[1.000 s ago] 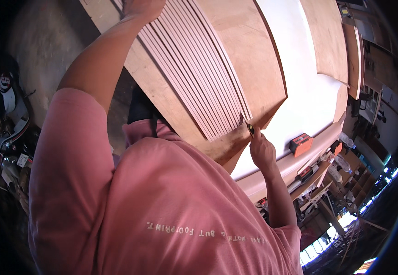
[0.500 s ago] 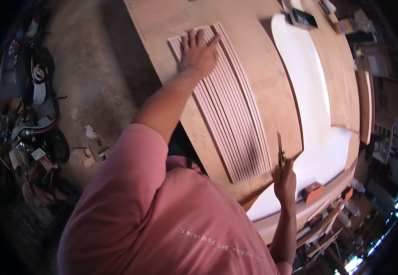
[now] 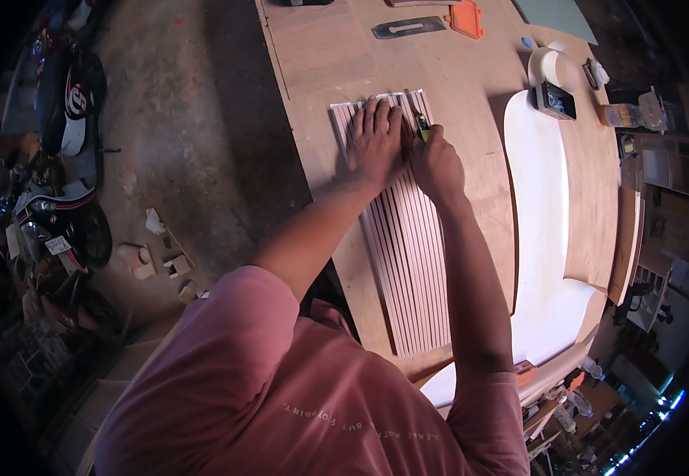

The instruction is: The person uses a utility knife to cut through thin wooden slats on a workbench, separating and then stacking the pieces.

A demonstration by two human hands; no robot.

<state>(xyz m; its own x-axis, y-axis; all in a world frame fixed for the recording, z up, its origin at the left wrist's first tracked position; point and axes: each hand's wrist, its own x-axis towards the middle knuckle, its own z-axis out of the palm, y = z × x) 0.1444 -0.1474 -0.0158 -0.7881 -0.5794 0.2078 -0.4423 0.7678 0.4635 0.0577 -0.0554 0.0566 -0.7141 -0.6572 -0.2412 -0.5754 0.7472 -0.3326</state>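
A long panel of narrow pale strips with dark grooves between them [image 3: 412, 270] lies on the wooden table. My left hand [image 3: 376, 151] rests flat near its far end, fingers stretched out over the strips, holding nothing. Close beside it on the right, my right hand [image 3: 438, 166] is closed around a yellow and black utility knife [image 3: 423, 124]. The knife sits over the far right part of the panel, its blade end toward the panel's far edge. Whether the blade touches the strips I cannot tell.
Right of the panel lies a long white sheet [image 3: 539, 206] with curved edges. A black box [image 3: 556, 101], a tape roll [image 3: 552, 67], an orange plastic piece [image 3: 465, 19] and a dark flat plate with a slot [image 3: 408, 28] are farther off. Motorcycles [image 3: 71, 135] stand at left.
My right hand has carried the knife from the panel's near right side up to its far end, beside my left hand. My left hand stays on the panel. The view has shifted.
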